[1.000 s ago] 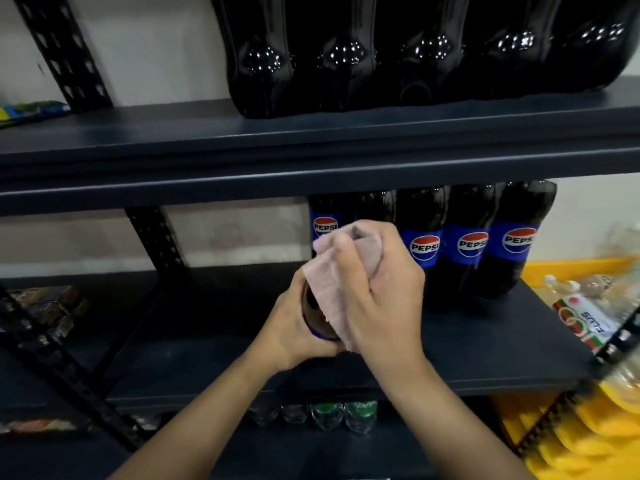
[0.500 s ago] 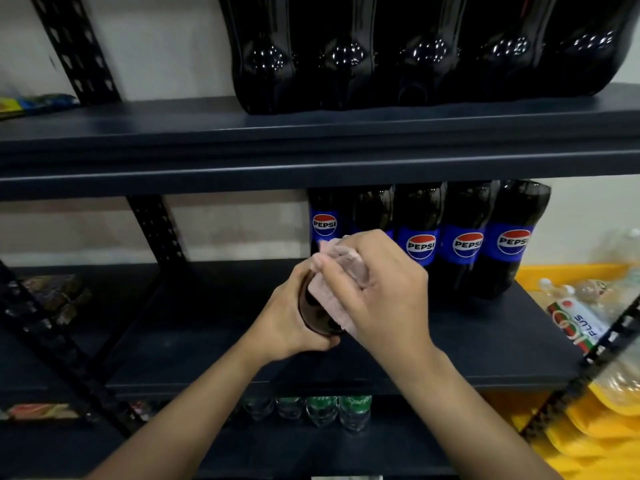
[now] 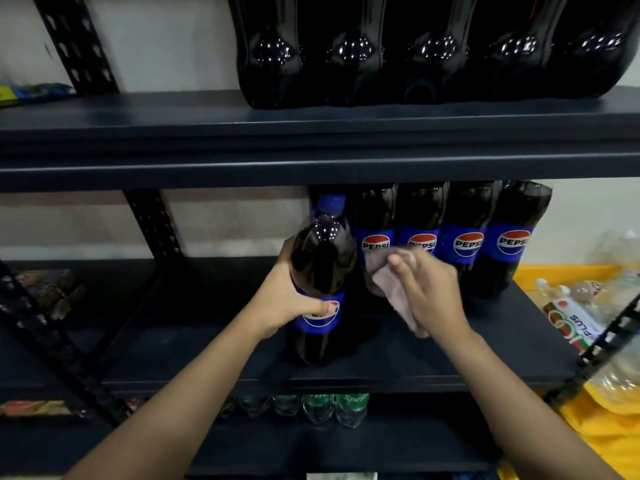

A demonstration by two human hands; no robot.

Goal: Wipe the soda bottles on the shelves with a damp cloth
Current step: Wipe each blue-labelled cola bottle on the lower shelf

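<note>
2 hands: left (image 3: 287, 299) grips Pepsi bottle (image 3: 320, 271), right (image 3: 429, 289) holds cloth (image 3: 384, 278).

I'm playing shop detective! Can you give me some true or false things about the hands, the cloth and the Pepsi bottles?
1. The left hand grips a Pepsi bottle around its label. True.
2. The pink cloth is in the left hand. False: the right hand holds it.
3. The cloth is covering the held bottle's blue cap. False: the cap is bare; the cloth is off to its right.
4. Four more Pepsi bottles stand in a row behind. True.
5. Green-labelled bottles sit on the shelf below. True.
</note>
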